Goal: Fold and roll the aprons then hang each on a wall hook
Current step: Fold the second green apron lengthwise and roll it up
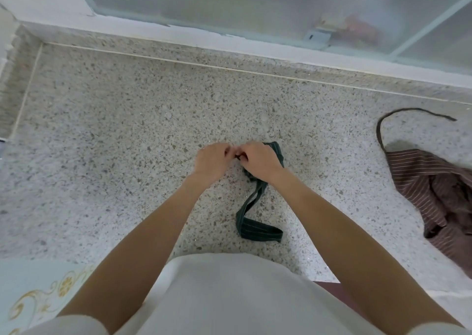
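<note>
While right hand [259, 160] hides rolled green apron [277, 152], left hand [212, 160] pinches.

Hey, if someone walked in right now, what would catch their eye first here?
Both hands, left hand and right hand, meet mid-counter over a small dark green apron bundle, its strap trailing toward the person. At the right edge, a brown striped apron lies crumpled on the speckled counter.

Speckled polished stone counter [127, 130]; striped matt cloth aprons [434, 181]; frosted glass [229, 0].
</note>
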The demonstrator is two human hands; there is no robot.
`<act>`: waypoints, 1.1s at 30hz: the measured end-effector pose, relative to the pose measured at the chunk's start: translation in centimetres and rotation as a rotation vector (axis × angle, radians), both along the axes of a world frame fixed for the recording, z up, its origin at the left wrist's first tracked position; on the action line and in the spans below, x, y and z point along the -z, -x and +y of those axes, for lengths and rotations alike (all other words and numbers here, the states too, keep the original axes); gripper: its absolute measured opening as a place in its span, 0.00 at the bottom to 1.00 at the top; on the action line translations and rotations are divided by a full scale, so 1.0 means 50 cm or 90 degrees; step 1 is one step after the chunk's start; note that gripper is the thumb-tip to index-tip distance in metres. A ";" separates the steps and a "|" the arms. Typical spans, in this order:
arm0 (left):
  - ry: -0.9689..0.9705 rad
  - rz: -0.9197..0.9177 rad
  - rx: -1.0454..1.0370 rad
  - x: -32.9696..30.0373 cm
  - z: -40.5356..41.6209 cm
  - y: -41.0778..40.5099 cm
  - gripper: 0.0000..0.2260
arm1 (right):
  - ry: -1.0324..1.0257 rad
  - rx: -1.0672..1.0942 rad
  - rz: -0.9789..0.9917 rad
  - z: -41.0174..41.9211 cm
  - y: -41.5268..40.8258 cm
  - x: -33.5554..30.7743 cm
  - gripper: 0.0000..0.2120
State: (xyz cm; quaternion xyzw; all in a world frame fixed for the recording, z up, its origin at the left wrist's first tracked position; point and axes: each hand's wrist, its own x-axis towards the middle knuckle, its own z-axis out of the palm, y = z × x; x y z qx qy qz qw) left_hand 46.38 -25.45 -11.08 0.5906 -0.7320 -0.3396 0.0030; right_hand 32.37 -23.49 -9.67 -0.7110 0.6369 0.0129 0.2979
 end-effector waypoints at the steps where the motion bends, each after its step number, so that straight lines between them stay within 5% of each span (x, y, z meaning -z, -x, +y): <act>1: -0.034 0.039 -0.041 0.002 -0.002 -0.003 0.21 | -0.007 0.025 -0.042 -0.001 0.008 -0.001 0.11; 5: -0.096 0.172 -0.135 -0.005 0.005 -0.007 0.20 | -0.044 0.026 -0.142 0.006 0.030 -0.009 0.08; 11: -0.131 0.366 -0.252 -0.015 0.022 -0.015 0.11 | -0.082 0.106 -0.186 0.010 0.029 -0.027 0.16; 15: -0.154 0.314 -0.152 -0.002 0.035 -0.020 0.08 | -0.131 0.174 -0.284 0.008 0.037 -0.050 0.16; 21: -0.086 0.285 -0.101 0.005 0.052 0.008 0.07 | -0.137 0.148 -0.310 0.022 0.045 -0.053 0.03; 28: -0.079 0.311 -0.140 0.009 0.071 0.009 0.02 | 0.072 0.115 -0.175 0.039 0.032 -0.026 0.08; 33: -0.153 0.308 -0.130 0.003 0.063 0.002 0.07 | 0.186 0.052 -0.112 0.057 0.020 -0.002 0.07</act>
